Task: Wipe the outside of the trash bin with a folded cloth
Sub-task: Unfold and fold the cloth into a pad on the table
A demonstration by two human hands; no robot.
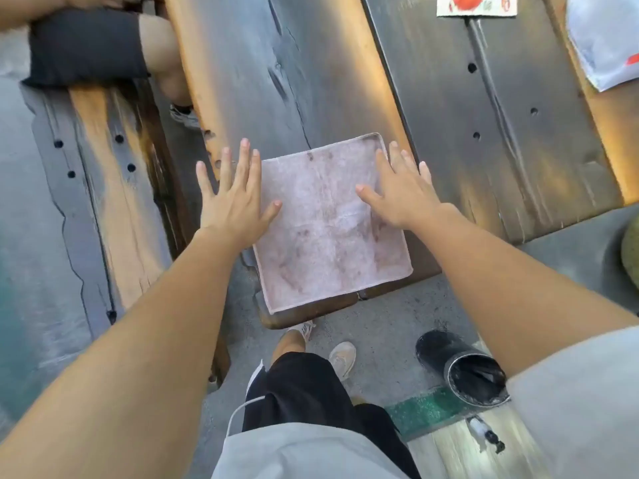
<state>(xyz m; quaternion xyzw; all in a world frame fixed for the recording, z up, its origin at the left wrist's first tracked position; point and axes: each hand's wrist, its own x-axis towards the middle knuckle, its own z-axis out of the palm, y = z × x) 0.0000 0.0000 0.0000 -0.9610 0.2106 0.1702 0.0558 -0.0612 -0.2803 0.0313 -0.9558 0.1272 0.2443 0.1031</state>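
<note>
Far left: a wooden bench (103,202) runs alongside the table (311,81). Another person's leg (86,46) in black shorts rests on the bench's far end.

My left hand (235,198) is flat with its fingers straight and spread, gripping nothing. Its thumb lies on the left edge of the cloth (328,236); the other fingers reach past that edge, over the table's edge.

The cloth lies flat and square on the near end of the table, stained, with its near edge at the table's end.

My right hand (401,191) is likewise flat with its fingers spread, pressed on the cloth's right side. It holds nothing.

Below the table end, my shoes (342,357) stand on the floor.

Lower right: the bin (463,368), black, stands on the floor, well apart from the cloth. My right arm and sleeve cover its right side. A green strip (422,409) lies just beside its near rim.

Top right: a printed card (476,5) lies on the table.
</note>
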